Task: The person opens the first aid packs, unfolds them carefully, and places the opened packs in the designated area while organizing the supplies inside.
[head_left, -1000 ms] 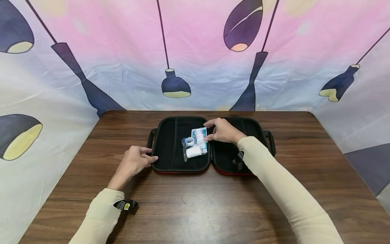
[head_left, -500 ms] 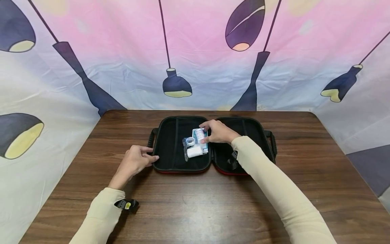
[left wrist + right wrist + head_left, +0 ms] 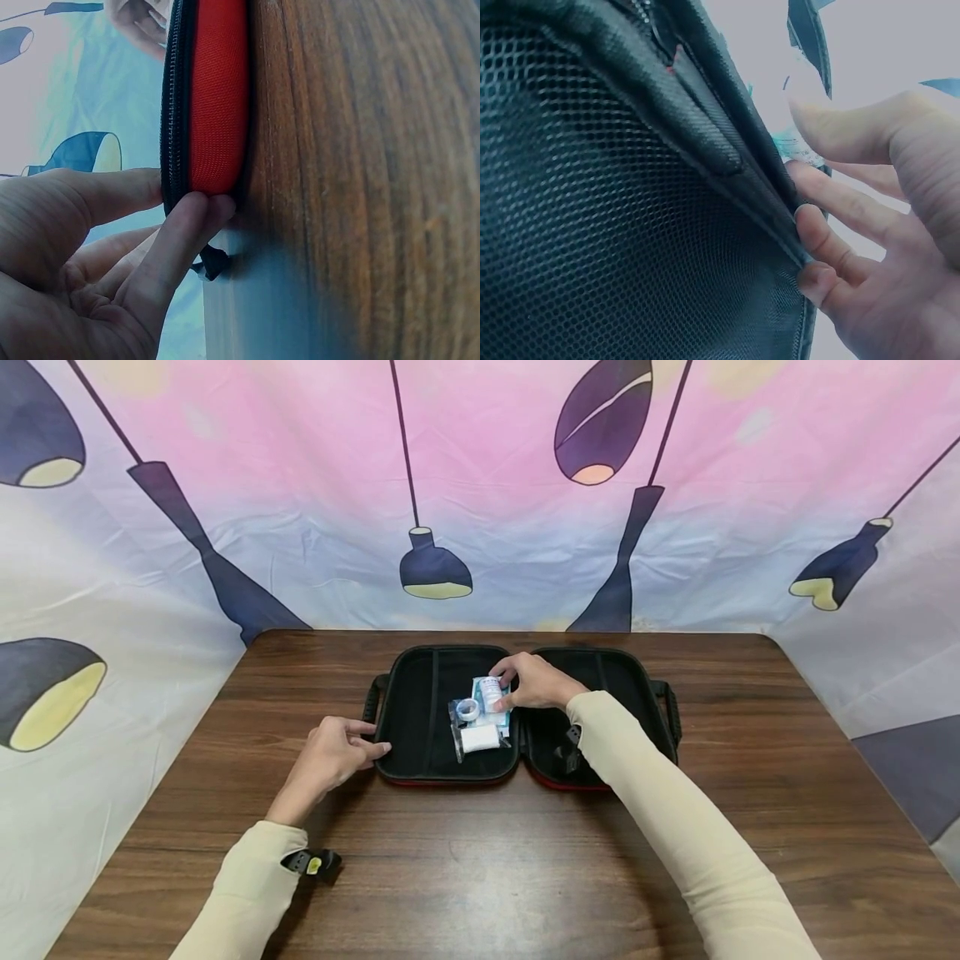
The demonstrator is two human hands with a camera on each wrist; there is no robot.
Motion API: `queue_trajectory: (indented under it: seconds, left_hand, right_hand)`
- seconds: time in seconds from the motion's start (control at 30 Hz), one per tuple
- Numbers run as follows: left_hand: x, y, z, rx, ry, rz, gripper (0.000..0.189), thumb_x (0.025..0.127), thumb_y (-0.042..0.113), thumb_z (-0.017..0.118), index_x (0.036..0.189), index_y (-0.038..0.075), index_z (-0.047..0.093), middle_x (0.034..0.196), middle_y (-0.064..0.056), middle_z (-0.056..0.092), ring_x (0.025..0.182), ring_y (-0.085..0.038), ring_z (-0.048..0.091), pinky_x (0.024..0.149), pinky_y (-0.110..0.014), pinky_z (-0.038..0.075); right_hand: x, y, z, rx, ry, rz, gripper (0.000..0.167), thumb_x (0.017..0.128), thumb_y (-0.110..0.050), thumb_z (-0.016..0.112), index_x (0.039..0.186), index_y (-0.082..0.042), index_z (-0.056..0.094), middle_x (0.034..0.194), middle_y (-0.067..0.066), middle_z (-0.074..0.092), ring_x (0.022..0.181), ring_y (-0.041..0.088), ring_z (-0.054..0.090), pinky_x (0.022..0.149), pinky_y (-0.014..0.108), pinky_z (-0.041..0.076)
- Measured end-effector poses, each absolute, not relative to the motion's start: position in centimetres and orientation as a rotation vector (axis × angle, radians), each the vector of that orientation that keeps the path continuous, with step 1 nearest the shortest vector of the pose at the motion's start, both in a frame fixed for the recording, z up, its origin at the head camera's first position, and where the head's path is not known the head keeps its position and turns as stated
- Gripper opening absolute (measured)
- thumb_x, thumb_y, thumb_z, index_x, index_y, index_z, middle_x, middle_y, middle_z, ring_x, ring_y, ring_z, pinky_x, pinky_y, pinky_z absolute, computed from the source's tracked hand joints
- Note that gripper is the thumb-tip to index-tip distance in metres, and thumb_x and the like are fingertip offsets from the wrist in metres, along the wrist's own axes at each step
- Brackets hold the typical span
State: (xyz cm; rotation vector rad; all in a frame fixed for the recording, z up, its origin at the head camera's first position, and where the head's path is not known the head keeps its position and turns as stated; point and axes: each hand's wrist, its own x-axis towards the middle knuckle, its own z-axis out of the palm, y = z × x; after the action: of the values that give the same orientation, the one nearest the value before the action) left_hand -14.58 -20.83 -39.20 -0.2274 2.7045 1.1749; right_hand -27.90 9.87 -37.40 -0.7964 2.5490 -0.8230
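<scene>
A black zip case (image 3: 405,752) with a red outside (image 3: 220,97) lies unfolded on the table. My left hand (image 3: 333,756) holds its left front corner, thumb at the zipped rim and fingertips against the red side. In the left half rest a small white bottle (image 3: 491,692), a ring-shaped tape roll (image 3: 467,709), a white bandage roll (image 3: 480,738) in clear wrap, and a blue-and-white packet (image 3: 504,725) beneath. My right hand (image 3: 536,682) pinches the bottle between thumb and fingers. In the right wrist view its lower fingers touch the case's black edge, with the bottle mostly hidden.
The case's right half (image 3: 543,752) is lined with black mesh (image 3: 172,112) (image 3: 630,225). Handles stand out at both ends, the right handle (image 3: 667,710) lying beyond my sleeve. A printed cloth (image 3: 495,560) hangs behind the wooden table (image 3: 450,877).
My right hand has moved left from the hinge side onto the bottle. The bandage roll has shifted slightly towards the front and lies straighter. My left hand stays at the case's corner.
</scene>
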Motion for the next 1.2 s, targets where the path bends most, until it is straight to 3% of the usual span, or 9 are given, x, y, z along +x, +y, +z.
queue_trajectory:
  seconds: [0.37,0.67,1.2]
  left_hand:
    - [-14.6,-20.8,-39.2,-0.23,2.697,1.168,0.052,0.094,0.025,0.074,0.136,-0.004,0.061,0.087,-0.007,0.076,0.085,-0.022,0.075,0.074,-0.038,0.058]
    - [-14.5,-20.8,-39.1,-0.234,2.68,1.172,0.053,0.095,0.025,0.074,0.137,-0.004,0.06,0.086,-0.006,0.075,0.088,-0.024,0.075,0.075,-0.039,0.059]
    - [-14.7,-20.9,-39.2,-0.224,2.685,1.174,0.054,0.094,0.024,0.075,0.137,-0.005,0.059,0.086,-0.005,0.076,0.086,-0.023,0.075,0.072,-0.035,0.058]
  right_hand:
    - [-28.0,11.6,-36.6,-0.781,2.56,-0.95,0.055,0.087,-0.016,0.083,0.136,-0.002,0.062,0.121,0.018,0.066,0.114,0.035,0.061,0.096,0.048,0.051]
    - [-28.1,14.5,-35.7,-0.702,2.595,-0.982,0.053,0.087,-0.013,0.082,0.135,-0.002,0.061,0.122,0.02,0.064,0.089,0.031,0.063,0.083,0.044,0.05]
    - [-28.2,22.0,-36.1,-0.613,2.716,-0.935,0.052,0.087,-0.013,0.082,0.131,0.004,0.062,0.118,0.025,0.066,0.105,0.038,0.062,0.083,0.046,0.05]
